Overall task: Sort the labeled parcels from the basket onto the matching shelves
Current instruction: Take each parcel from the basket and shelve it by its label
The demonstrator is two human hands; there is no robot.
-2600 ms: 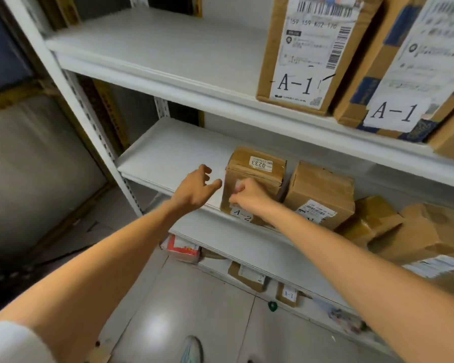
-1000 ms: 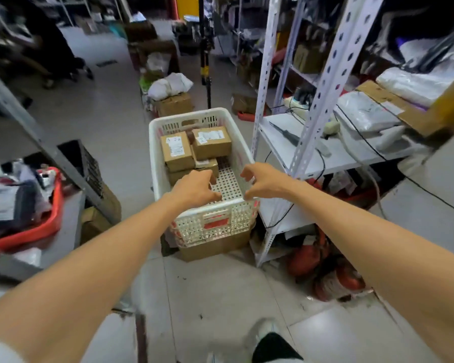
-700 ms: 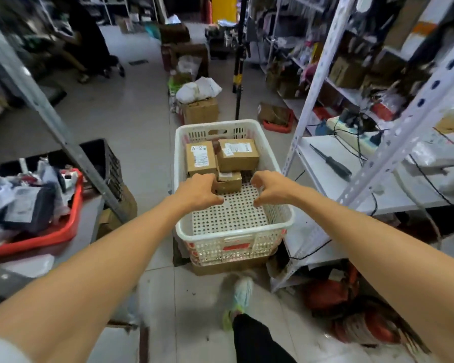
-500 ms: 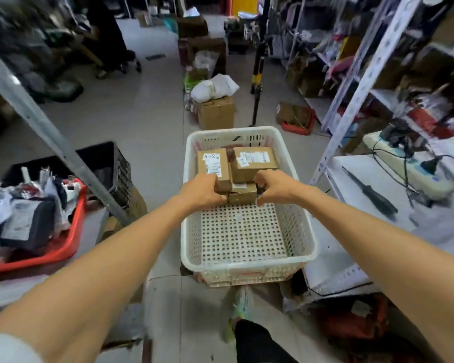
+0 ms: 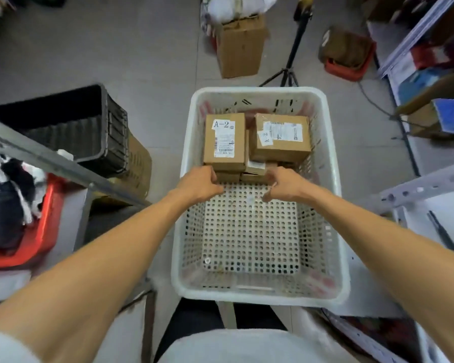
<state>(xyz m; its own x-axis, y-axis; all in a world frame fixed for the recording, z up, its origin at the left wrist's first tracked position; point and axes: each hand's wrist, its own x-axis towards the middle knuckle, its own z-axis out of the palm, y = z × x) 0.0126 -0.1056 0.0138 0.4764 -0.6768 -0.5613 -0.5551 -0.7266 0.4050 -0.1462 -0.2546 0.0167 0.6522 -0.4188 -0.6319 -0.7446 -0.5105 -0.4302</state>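
Matt cardboard parcels (image 5: 224,141), perforated white plastic basket (image 5: 257,292), paper labels (image 5: 223,138)

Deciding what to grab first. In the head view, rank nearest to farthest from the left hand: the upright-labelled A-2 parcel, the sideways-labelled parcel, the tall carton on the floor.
1. Upright-labelled A-2 parcel, on the left in the basket, just beyond the left hand.
2. Sideways-labelled parcel, beside it on the right.
3. Tall carton, on the floor beyond the basket.
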